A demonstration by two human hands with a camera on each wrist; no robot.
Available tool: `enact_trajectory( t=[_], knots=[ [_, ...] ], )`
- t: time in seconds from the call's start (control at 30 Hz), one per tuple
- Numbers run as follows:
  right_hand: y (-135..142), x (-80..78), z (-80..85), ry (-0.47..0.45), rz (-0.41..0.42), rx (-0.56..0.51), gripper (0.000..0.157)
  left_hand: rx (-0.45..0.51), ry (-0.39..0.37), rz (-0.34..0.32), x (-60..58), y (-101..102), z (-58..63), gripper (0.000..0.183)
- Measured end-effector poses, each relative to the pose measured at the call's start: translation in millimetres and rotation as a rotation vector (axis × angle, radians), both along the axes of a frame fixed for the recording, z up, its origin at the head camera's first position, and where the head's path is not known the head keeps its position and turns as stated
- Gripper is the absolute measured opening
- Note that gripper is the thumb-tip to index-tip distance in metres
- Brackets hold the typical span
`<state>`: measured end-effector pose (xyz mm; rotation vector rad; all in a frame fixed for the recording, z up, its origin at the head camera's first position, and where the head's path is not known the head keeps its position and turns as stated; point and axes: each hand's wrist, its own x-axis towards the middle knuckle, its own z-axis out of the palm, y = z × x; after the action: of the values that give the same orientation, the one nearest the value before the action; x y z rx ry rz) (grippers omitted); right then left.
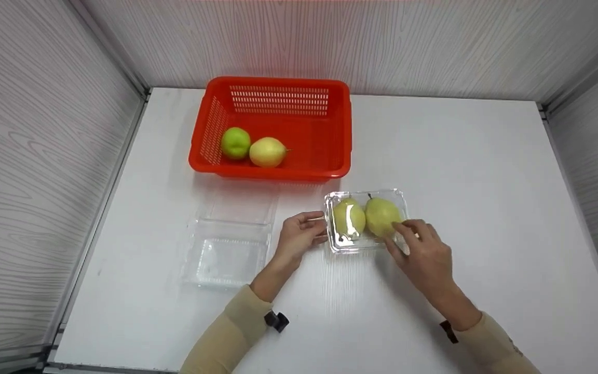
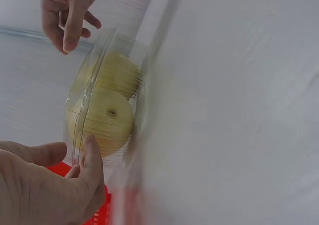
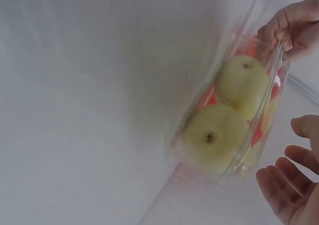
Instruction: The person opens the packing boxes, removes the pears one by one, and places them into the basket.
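Note:
A clear plastic clamshell box with its lid down holds two yellow-green pears, lying side by side. At its left end my left hand grips the rim between thumb and fingers, as the right wrist view also shows the left hand at that edge. Near the opposite end is my right hand, its fingers spread and loosely bent. In the right wrist view, a gap separates the right hand from the box.
Behind the box stands a red plastic basket holding a green apple and a pale yellow pear. An opened clear clamshell box lies on the white table to the left. Grained panels enclose the table's sides and back.

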<state>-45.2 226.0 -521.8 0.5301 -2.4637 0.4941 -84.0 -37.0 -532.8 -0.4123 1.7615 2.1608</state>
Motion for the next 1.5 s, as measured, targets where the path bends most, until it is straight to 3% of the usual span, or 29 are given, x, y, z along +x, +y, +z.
enact_trajectory(
  t=[0.17, 0.43, 0.77, 1.03, 1.33, 1.5],
  knots=[
    [12, -1.6, -5.5, -0.06, -0.095, -0.075, 0.048, -0.016, -0.01, 0.018, -9.6, 4, 2.5, 0.033],
    [13, -2.5, -9.6, -0.21, -0.124, -0.138, 0.047, -0.049, -0.016, 0.033, -13.0, 9, 3.6, 0.035],
    [18, -14.8, -3.8, -0.367, -0.157, -0.218, 0.042, -0.029, -0.06, 0.047, 3.5, 11, 2.3, 0.037],
    [23, -30.9, -2.1, -0.415, -0.092, -0.224, 0.038, 0.053, -0.078, 0.063, 20.9, 11, 0.0, 0.04],
    [30, -51.6, -1.6, -0.537, -0.02, -0.285, 0.035, 0.158, -0.117, 0.057, 40.2, 14, -3.9, 0.044],
    [32, -54.8, -4.2, -0.557, -0.019, -0.385, 0.035, 0.113, -0.124, 0.05, 42.0, 10, -3.9, 0.049]
  ],
)
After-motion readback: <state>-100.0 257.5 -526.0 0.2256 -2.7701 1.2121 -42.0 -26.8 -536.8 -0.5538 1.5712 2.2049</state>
